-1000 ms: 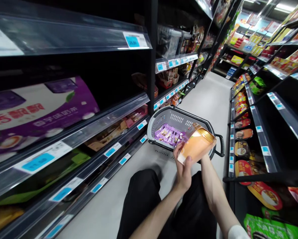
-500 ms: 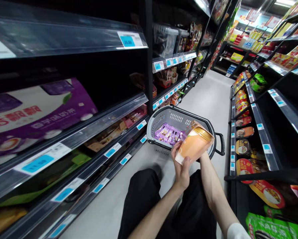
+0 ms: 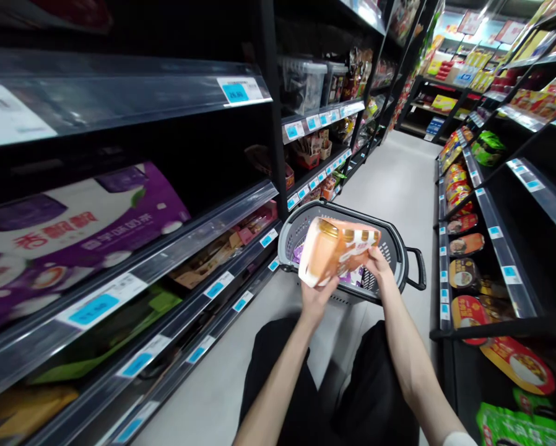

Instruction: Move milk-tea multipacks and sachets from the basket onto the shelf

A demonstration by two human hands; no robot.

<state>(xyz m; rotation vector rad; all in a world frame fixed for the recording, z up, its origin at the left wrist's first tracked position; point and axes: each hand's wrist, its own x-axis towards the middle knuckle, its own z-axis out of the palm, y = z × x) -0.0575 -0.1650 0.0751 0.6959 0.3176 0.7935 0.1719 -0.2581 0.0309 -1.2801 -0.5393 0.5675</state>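
An orange and white carton (image 3: 327,248), printed with a gold-lidded cup, is held between both hands above the basket. My left hand (image 3: 319,298) grips its lower left part from below. At its right end, my right hand (image 3: 376,261) has its fingers closed on the edge. Beneath the carton stands the grey shopping basket (image 3: 285,238) with a black rim and handle, on the floor. Several purple packets (image 3: 298,253) lie inside it, mostly hidden behind the carton.
A shelf close on the left holds a purple and white box (image 3: 87,229). On the right, another shelf carries bowl-shaped packs (image 3: 468,316) and a green bag (image 3: 522,427). The pale aisle floor (image 3: 394,173) runs forward between them to a display (image 3: 445,102).
The carton has turned so its long side shows, and it has moved left over the basket. My right hand has come into view at its right end.
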